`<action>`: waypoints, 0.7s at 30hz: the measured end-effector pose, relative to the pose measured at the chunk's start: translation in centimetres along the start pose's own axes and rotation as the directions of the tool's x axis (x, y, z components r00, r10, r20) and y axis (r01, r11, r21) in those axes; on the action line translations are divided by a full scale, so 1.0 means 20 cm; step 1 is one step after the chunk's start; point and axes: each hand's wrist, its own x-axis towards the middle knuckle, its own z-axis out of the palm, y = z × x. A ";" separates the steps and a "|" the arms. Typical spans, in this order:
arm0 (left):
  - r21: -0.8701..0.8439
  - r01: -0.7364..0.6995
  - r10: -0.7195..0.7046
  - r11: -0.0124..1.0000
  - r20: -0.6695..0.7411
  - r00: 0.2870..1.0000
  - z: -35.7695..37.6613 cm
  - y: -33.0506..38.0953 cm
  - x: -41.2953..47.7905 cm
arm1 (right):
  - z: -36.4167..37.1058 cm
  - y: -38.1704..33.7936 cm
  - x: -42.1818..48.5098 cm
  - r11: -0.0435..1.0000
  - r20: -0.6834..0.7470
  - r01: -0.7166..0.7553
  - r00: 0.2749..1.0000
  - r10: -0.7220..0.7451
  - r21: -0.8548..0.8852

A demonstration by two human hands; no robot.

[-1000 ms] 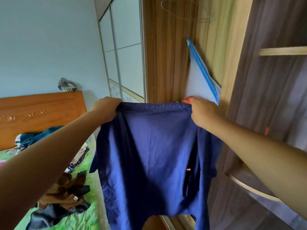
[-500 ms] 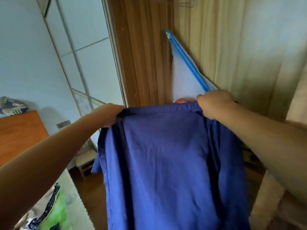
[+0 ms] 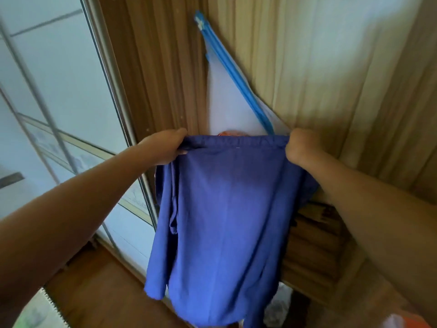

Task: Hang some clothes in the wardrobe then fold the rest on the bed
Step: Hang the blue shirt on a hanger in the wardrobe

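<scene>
A dark blue garment (image 3: 224, 209) hangs full length in front of me, held up by its top edge. My left hand (image 3: 165, 147) grips the left end of that edge, fingers curled round the cloth. My right hand (image 3: 302, 147) grips the right end the same way. Behind the garment is the open wardrobe (image 3: 331, 79) with its light wooden inner walls. An orange bit (image 3: 228, 133) peeks just above the garment's top edge; what it is I cannot tell.
A white cover with a blue zip (image 3: 236, 76) leans slanted inside the wardrobe. The sliding frosted door (image 3: 59, 102) stands at left. A wooden shelf edge (image 3: 314, 233) lies behind the garment at right. Wooden floor (image 3: 99, 287) and a bed corner (image 3: 35, 313) sit low left.
My view has swung right, away from the bed and headboard, toward the wardrobe interior. Both hands kept hold of the blue garment and carried it closer to the wardrobe.
</scene>
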 end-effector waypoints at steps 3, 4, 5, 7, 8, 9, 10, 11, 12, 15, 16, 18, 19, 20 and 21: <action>-0.033 0.035 -0.035 0.999 0.005 0.999 -0.01 0.01 0.11 | 0.00 0.02 0.04 0.984 0.007 -0.063 0.998 0.063 0.164; -0.048 0.043 -0.043 0.998 0.003 0.999 -0.02 0.02 0.15 | 0.00 0.03 0.06 0.981 0.005 -0.074 0.997 0.075 0.181; -0.059 0.045 -0.045 0.997 -0.002 0.999 -0.02 0.02 0.20 | -0.02 0.04 0.07 0.980 0.002 -0.077 0.997 0.078 0.186; -0.057 0.034 -0.036 0.998 -0.031 0.999 -0.03 0.02 0.30 | -0.04 0.05 0.10 0.978 0.012 -0.073 0.997 0.072 0.197; -0.039 0.033 -0.035 0.999 -0.051 0.998 -0.04 0.02 0.36 | -0.05 0.06 0.13 0.978 0.029 -0.070 0.997 0.066 0.196; -0.015 0.036 -0.037 0.999 -0.070 0.997 -0.05 0.02 0.42 | -0.07 0.07 0.16 0.981 0.042 -0.065 0.997 0.058 0.184; 0.007 0.034 -0.033 0.999 -0.085 0.996 -0.05 0.02 0.48 | -0.10 0.08 0.19 0.984 0.059 -0.064 0.997 0.055 0.165; 0.020 0.024 -0.022 1.000 -0.096 0.995 -0.05 0.02 0.54 | -0.12 0.09 0.21 0.991 0.084 -0.058 0.995 0.048 0.122; 0.030 0.007 -0.003 1.000 -0.108 0.994 -0.06 0.02 0.60 | -0.15 0.10 0.23 0.998 0.118 -0.040 0.993 0.033 0.053; 0.041 -0.076 0.081 0.996 -0.145 0.986 -0.09 0.01 0.80 | -0.25 0.11 0.27 0.971 0.245 0.040 0.969 0.019 -0.236; 0.038 -0.105 0.110 0.994 -0.163 0.980 -0.09 0.01 0.87 | -0.28 0.11 0.29 0.943 0.265 0.056 0.964 0.035 -0.328; 0.033 -0.177 0.180 0.984 -0.198 0.964 -0.11 0.01 1.00 | -0.33 0.13 0.34 0.892 0.227 0.043 0.971 0.068 -0.450; 0.036 -0.213 0.216 0.976 -0.215 0.952 -0.12 0.02 1.05 | -0.36 0.14 0.36 0.876 0.166 0.002 0.982 0.089 -0.483; 0.044 -0.243 0.247 0.969 -0.232 0.941 -0.14 0.03 1.11 | -0.40 0.15 0.39 0.866 0.083 -0.056 0.990 0.112 -0.497; 0.055 -0.266 0.271 0.963 -0.253 0.929 -0.17 0.04 1.16 | -0.45 0.14 0.40 0.858 -0.002 -0.122 0.990 0.140 -0.499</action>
